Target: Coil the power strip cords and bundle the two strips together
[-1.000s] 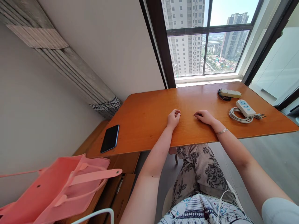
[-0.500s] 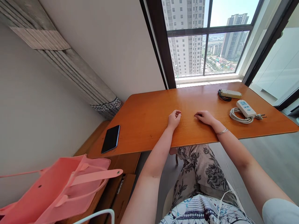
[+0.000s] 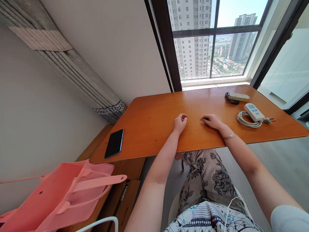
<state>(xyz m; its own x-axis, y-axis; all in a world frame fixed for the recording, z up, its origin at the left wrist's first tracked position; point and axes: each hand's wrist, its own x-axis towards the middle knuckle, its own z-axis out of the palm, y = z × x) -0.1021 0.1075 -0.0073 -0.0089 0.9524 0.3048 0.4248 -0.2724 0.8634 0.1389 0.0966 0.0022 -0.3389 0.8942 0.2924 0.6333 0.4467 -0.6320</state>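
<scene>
My left hand point(image 3: 180, 123) rests on its side on the orange-brown wooden table point(image 3: 154, 112), its fingers curled loosely inward with nothing visible in them. A short gap to the right, my right hand point(image 3: 211, 121) lies palm down on the same wood, its fingers bent and held together. Both forearms cross the near edge of the table. The closest object to my right hand is a white power strip point(image 3: 254, 112) with its cable coiled beside it. Far to the left of my left hand lies a black smartphone point(image 3: 114, 143), screen up.
A second, cream-coloured power strip point(image 3: 238, 97) with a black cord sits farther back. An open pink bag point(image 3: 72, 196) stands at lower left above a wooden drawer unit point(image 3: 127, 199). Beyond the table's far edge is a window point(image 3: 214, 32); a grey curtain point(image 3: 79, 77) hangs left.
</scene>
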